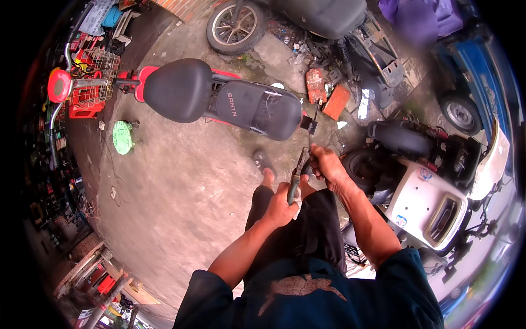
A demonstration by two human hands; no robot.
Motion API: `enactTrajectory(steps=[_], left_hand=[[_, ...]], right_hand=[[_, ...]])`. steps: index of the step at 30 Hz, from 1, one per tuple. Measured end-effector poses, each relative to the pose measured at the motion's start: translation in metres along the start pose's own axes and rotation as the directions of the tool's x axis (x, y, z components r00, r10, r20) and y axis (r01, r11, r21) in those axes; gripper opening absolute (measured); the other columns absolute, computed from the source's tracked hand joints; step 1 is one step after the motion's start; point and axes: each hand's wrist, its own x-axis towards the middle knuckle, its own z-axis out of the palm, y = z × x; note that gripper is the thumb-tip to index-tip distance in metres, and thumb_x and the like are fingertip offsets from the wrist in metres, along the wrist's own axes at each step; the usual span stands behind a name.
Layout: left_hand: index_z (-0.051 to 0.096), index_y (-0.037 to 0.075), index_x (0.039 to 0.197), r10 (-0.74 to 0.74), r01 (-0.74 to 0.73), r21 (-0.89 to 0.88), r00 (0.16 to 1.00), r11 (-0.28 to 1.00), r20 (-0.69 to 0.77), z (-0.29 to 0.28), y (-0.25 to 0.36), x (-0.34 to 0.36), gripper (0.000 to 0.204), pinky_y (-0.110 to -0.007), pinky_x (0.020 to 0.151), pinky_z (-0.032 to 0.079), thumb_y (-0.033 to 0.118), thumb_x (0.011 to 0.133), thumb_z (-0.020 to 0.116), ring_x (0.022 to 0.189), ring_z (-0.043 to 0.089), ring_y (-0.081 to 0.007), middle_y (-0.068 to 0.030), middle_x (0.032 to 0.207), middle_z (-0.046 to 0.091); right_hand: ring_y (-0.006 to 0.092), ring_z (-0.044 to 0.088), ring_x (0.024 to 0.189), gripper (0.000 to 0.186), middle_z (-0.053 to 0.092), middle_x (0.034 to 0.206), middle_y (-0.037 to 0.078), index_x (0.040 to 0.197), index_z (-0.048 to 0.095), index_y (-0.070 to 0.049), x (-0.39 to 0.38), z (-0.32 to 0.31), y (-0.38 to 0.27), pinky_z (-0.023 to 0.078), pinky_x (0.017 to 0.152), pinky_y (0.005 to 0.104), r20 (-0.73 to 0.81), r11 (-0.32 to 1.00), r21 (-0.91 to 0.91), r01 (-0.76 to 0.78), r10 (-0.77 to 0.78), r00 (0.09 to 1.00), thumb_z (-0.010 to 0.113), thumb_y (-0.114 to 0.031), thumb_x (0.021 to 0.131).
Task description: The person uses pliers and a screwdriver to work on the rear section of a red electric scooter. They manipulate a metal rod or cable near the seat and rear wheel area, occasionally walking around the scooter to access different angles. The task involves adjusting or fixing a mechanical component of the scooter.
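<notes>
Presently, the left hand (pixel 280 207) has its fingers wrapped tight on the handles of the pliers (pixel 296 178), nose aimed up at a thin rod (pixel 311 143). The right hand (pixel 324 163), fingers pinched together, steadies that rod, apparently for the pliers to bite. Beyond the pliers stands a red scooter (pixel 219 98); right of them, a white scooter (pixel 427 203).

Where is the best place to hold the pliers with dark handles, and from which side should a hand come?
Probably the dark handles, wrapped from below: the pliers stand nearly upright, jaws up at the thin part pinched by the right hand. The left hand already grips there.
</notes>
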Motion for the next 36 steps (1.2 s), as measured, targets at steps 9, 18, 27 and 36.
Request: enactTrajectory(steps=[9, 18, 27, 36], left_hand=[[0.057, 0.003, 0.078, -0.428, 0.552, -0.445, 0.832, 0.705, 0.354, -0.041, 0.096, 0.001, 0.008, -0.029, 0.047, 0.045, 0.003, 0.071, 0.06, 0.05, 0.052, -0.0161, -0.0057, 0.065, 0.054], [0.058, 0.004, 0.105, -0.249, 0.335, -0.351, 0.931, 0.874, 0.268, -0.024, 0.042, -0.01, 0.031, -0.024, 0.051, 0.041, 0.0, 0.075, 0.057, 0.057, 0.049, -0.0082, 0.0008, 0.072, 0.048], [0.049, 0.004, 0.086, -0.183, 0.256, -0.398, 0.96, 0.881, 0.214, -0.019, 0.031, -0.01, 0.018, -0.027, 0.065, 0.041, 0.0, 0.071, 0.058, 0.072, 0.046, -0.0127, -0.0009, 0.079, 0.045], [0.049, 0.007, 0.086, -0.31, 0.409, -0.486, 0.911, 0.772, 0.273, -0.013, 0.059, -0.013, 0.018, -0.026, 0.052, 0.037, -0.001, 0.072, 0.057, 0.058, 0.043, -0.0093, 0.0014, 0.07, 0.044]], right_hand=[[0.0072, 0.04, 0.055, 0.029, 0.046, 0.066, -0.003, 0.097, 0.051, -0.006, 0.009, 0.001, 0.026, 0.032, 0.049, 0.0241, -0.036, 0.904, -0.177, 0.39, -0.402, 0.915, 0.047, -0.034, 0.1], [0.0118, 0.054, 0.07, 0.033, 0.056, 0.081, 0.003, 0.098, 0.054, -0.006, 0.002, -0.001, 0.03, 0.047, 0.063, 0.0264, 0.012, 0.84, -0.182, 0.511, -0.517, 0.856, 0.048, -0.038, 0.1], [0.0123, 0.055, 0.067, 0.033, 0.056, 0.077, 0.003, 0.093, 0.055, -0.005, 0.007, -0.006, 0.021, 0.045, 0.058, 0.0265, -0.004, 0.959, -0.114, 0.26, -0.262, 0.965, 0.051, -0.037, 0.098], [0.0106, 0.053, 0.074, 0.02, 0.056, 0.086, 0.001, 0.102, 0.055, -0.006, 0.0, 0.0, 0.032, 0.045, 0.066, 0.0255, -0.047, 0.849, -0.06, 0.525, -0.528, 0.848, 0.055, -0.025, 0.098]])
